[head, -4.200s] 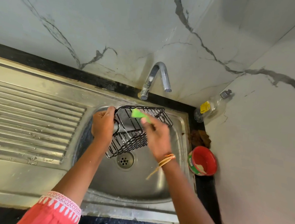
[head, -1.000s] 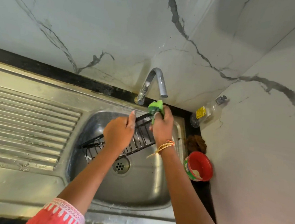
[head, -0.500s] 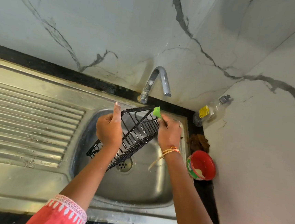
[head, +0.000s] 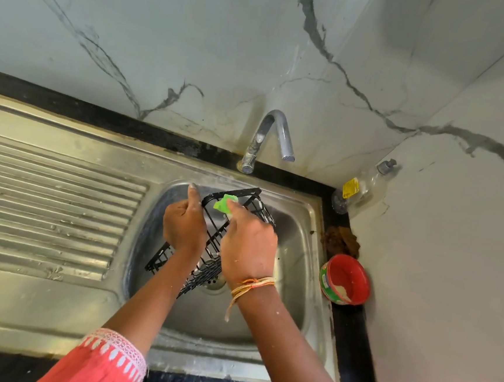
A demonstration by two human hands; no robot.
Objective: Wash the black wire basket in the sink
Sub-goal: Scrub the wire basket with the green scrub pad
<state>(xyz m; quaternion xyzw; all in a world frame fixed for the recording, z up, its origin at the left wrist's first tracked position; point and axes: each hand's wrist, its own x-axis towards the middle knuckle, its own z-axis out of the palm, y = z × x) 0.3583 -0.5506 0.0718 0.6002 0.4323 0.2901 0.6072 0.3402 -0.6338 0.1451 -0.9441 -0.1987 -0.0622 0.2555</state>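
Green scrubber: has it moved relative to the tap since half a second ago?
Yes. The green scrubber, held in the right hand, has shifted leftward, away from the tap spout, along the black wire basket rim.

The sink (head: 299,225) is brushed stainless steel, dull-shining and water-streaked, with a ribbed draining board (head: 48,203) pressed into the same sheet on the left. The tap (head: 272,134) at the far edge is polished chrome metal. The basket (head: 209,248) is thin wire with a black coating, wet. The scrubber (head: 223,204) is bright green and looks spongy. The wall (head: 196,49) is glossy white marble-look tile with grey veins. The worktop (head: 350,336) is dark, polished stone. On the right, the tub (head: 345,278) is red glossy plastic and the bottle (head: 364,185) clear plastic. The sleeve (head: 101,363) is coral cloth with white lace trim.
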